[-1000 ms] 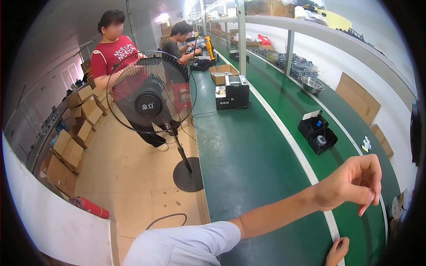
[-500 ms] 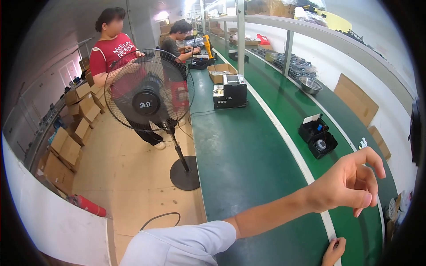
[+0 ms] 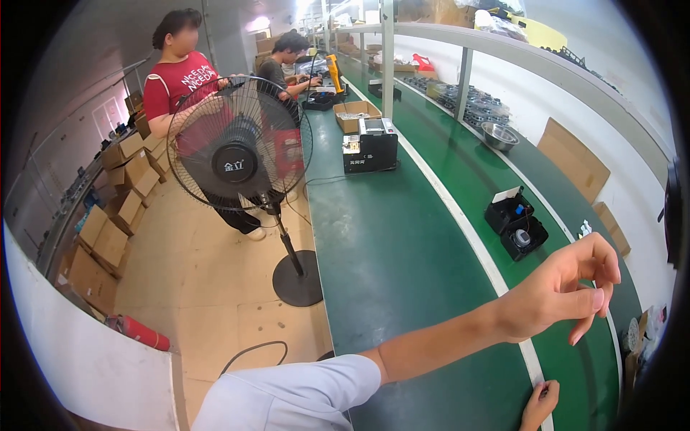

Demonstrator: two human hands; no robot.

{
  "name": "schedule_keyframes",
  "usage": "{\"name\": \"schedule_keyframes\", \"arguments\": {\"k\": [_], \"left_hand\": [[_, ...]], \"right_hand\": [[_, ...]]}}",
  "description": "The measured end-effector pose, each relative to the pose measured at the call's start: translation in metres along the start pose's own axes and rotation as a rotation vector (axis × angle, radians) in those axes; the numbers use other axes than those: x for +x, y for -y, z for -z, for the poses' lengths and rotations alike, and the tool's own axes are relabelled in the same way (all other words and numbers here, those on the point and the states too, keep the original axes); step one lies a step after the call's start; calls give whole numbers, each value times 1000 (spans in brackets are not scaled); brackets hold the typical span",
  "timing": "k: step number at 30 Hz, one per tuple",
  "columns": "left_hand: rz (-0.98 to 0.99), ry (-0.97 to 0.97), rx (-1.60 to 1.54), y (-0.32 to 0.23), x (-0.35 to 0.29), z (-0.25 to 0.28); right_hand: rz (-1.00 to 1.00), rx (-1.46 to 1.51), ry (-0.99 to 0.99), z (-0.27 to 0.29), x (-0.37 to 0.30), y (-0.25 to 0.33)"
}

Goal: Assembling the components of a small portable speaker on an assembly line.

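Note:
Coming in from the lower left, my left arm in a pale sleeve reaches across the green bench. My left hand [image 3: 557,291] hangs over the belt, fingers loosely bent and apart, with nothing visible in them. Low in the picture, my right hand [image 3: 539,406] is closed by the white strip [image 3: 530,363]; a small dark thing seems to show at its fingertips, too small to name. Beyond my left hand, an opened black case [image 3: 528,249] lies on the green belt [image 3: 474,176], holding a blue piece [image 3: 519,210] and a round grey part [image 3: 520,238].
A black machine [image 3: 370,154] with a cable and a cardboard box [image 3: 356,115] stand farther up the bench. A metal bowl [image 3: 500,136] sits near the right-hand shelf. A standing fan [image 3: 235,161] is left of the bench, with one person behind it and another seated farther off.
The black case has come slightly nearer along the belt. My left hand's fingers have curled in a little more. My right hand stays nearly in place.

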State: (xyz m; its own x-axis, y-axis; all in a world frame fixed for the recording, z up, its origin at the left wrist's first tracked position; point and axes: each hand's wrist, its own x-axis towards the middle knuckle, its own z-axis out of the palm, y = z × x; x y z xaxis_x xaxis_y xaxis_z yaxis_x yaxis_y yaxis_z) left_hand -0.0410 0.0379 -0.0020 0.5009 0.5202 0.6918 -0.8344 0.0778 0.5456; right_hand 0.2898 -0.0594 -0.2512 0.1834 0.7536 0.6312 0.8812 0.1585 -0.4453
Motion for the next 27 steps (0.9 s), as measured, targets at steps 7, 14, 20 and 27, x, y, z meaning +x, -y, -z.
{"name": "schedule_keyframes", "arguments": {"k": [7,14,20,27], "left_hand": [[-11,15,49,1,-4,3],[-7,-61,71,-19,-16,-1],[44,-12,306,-4,-8,19],[-9,-624,1749,45,0,182]], "right_hand": [[-203,-213,238,13,-4,6],[-157,-33,69,-1,-12,8],[-145,-101,74,15,-8,12],[-109,-156,111,-1,2,31]]}}
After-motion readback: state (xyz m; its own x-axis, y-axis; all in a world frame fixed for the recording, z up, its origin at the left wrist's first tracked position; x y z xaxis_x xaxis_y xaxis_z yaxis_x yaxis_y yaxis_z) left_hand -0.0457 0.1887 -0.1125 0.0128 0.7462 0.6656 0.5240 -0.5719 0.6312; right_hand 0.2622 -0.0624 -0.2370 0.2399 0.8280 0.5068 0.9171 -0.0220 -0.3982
